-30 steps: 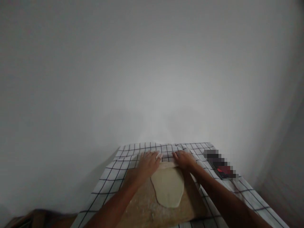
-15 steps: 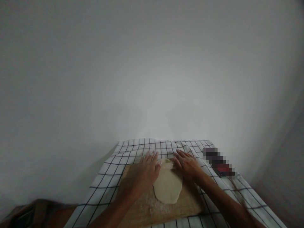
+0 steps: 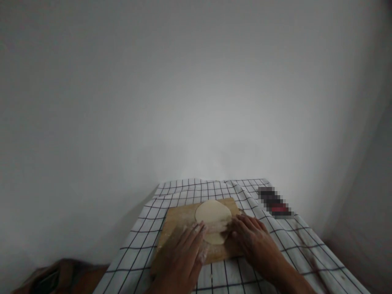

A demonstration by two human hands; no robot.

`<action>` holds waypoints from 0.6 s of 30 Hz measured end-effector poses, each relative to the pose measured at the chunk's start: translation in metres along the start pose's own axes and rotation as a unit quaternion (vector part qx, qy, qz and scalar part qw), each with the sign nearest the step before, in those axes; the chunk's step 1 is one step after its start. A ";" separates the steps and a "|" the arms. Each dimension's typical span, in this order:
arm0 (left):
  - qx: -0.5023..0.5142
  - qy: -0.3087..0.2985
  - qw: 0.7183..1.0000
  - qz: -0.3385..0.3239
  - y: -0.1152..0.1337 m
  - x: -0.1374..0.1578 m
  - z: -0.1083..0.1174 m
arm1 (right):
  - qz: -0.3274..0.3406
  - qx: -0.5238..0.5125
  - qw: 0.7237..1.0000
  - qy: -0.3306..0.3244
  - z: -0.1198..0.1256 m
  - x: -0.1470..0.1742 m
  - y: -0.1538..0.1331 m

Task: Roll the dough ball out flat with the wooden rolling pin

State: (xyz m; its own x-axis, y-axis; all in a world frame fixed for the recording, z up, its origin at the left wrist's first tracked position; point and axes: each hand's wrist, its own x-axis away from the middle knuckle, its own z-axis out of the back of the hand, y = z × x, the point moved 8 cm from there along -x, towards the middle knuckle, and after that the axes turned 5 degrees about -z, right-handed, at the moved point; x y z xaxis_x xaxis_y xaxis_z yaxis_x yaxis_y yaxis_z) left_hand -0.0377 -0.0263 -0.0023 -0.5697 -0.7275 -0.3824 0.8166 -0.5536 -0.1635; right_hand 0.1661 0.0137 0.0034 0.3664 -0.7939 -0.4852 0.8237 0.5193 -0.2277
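Observation:
A pale round sheet of dough lies on a wooden board dusted with flour. Across its near half runs a rolling pin, slightly blurred by motion. My left hand is on the pin's left end, floury fingers pointing forward and only slightly bent. At the other end, my right hand has its fingers curved over the pin. Both hands cover the pin's ends, so only its middle shows. The dough's near edge emerges below the pin.
A black-and-white checked cloth covers the table, which stands against a pale wall. On the right lies a pixelated dark and red object. A brown item is low at the left, beside the table.
Both hands have drawn the rolling pin back toward me, from the dough's far edge to its near half. The far part of the dough is now uncovered. The view has shifted slightly.

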 end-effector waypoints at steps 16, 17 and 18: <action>0.085 -0.011 0.993 0.084 -0.030 -0.106 -0.040 | -0.288 -0.328 0.898 0.053 -0.031 -0.108 0.095; 0.074 -0.011 0.995 0.069 -0.019 -0.110 -0.046 | -0.284 -0.338 0.896 0.048 -0.036 -0.107 0.092; 0.064 -0.011 0.996 0.055 -0.011 -0.112 -0.052 | -0.277 -0.344 0.897 0.040 -0.041 -0.106 0.088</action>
State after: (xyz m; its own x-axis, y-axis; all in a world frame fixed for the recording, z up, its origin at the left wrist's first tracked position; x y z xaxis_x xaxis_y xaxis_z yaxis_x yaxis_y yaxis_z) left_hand 0.0224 0.0824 -0.0044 -0.4800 -0.7946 -0.3718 0.8568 -0.5157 -0.0040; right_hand 0.1816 0.1566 0.0003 -0.0715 -0.9790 -0.1907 0.3986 0.1472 -0.9052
